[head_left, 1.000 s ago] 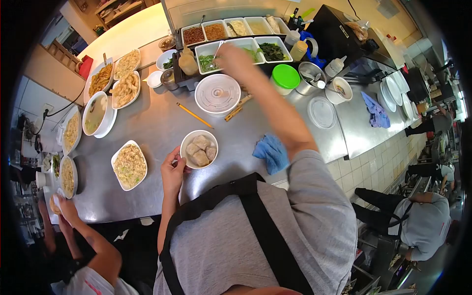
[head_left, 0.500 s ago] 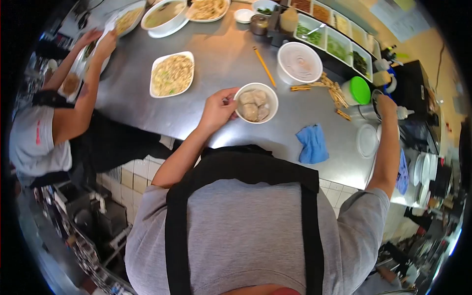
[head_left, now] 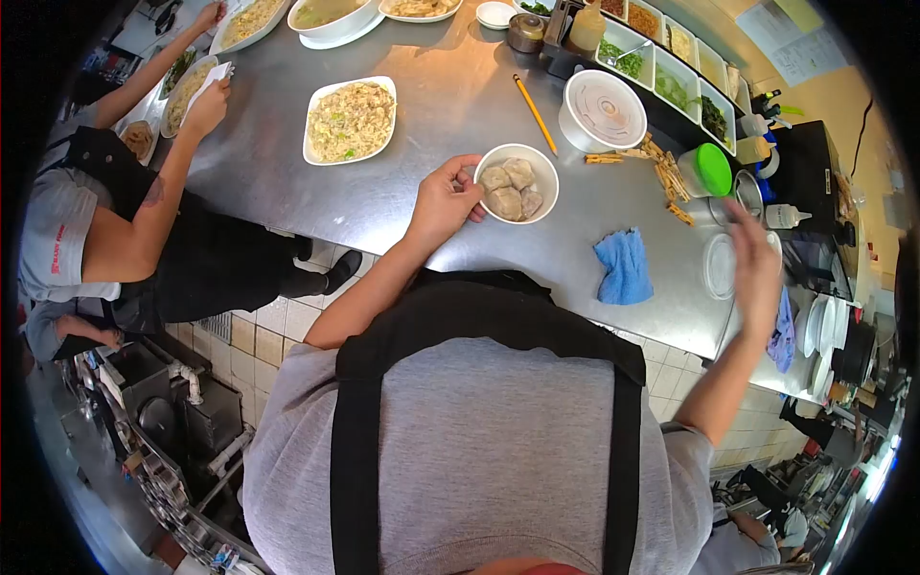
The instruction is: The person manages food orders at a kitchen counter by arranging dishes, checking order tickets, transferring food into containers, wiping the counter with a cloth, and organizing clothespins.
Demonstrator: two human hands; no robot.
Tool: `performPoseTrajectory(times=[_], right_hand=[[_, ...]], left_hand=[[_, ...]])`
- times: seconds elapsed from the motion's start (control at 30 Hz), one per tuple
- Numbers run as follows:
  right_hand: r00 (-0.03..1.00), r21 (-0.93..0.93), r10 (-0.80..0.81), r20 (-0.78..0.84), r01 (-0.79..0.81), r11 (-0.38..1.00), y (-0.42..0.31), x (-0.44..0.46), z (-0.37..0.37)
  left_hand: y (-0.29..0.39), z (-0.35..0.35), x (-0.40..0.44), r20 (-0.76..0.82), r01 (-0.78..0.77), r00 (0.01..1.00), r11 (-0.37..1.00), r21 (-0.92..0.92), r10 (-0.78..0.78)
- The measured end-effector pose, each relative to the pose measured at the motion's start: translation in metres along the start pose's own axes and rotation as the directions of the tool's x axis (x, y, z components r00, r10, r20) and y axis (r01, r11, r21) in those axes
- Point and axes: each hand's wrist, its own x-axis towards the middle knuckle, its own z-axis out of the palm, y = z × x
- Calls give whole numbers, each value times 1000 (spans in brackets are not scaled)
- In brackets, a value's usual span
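A white round takeout bowl (head_left: 547,201) with several pale dumplings (head_left: 513,188) in it stands close in front of me on the steel table. My left hand (head_left: 452,203) is closed on its left rim, thumb and fingers pinching the side. Off to the right, my right hand (head_left: 757,264) is smeared by motion, so its fingers are unclear. It hangs over the right end of the table, just beside a clear round plastic lid (head_left: 719,265). A crumpled blue cloth (head_left: 623,268) lies between the bowl and that lid.
Fried rice fills a white square dish (head_left: 350,120) at left. A pencil (head_left: 535,115), a lidded tub (head_left: 604,108), wooden clothespins (head_left: 668,172) and a green-lidded jar (head_left: 707,172) lie beyond the bowl. Topping trays (head_left: 676,86) line the back. A co-worker (head_left: 125,220) stands left, holding white paper.
My right hand has moved back toward me from the metal container by the green-lidded jar. My left hand stays on the bowl. The co-worker's hands have separated, and the whole view has shifted slightly.
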Motion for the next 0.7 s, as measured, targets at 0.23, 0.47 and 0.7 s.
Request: performPoseTrajectory(times=[0.23, 0.47, 0.7], right_hand=[[959, -72, -230, 166, 245, 967, -118, -25, 107], [972, -184, -159, 173, 190, 964, -117, -10, 131], [986, -172, -127, 107, 144, 975, -119, -9, 130]], left_hand=[[-5, -3, 0, 31, 9, 999, 995, -101, -6], [-7, -8, 4, 77, 21, 997, 995, -101, -13], [-5, -9, 4, 95, 25, 995, 995, -93, -16]])
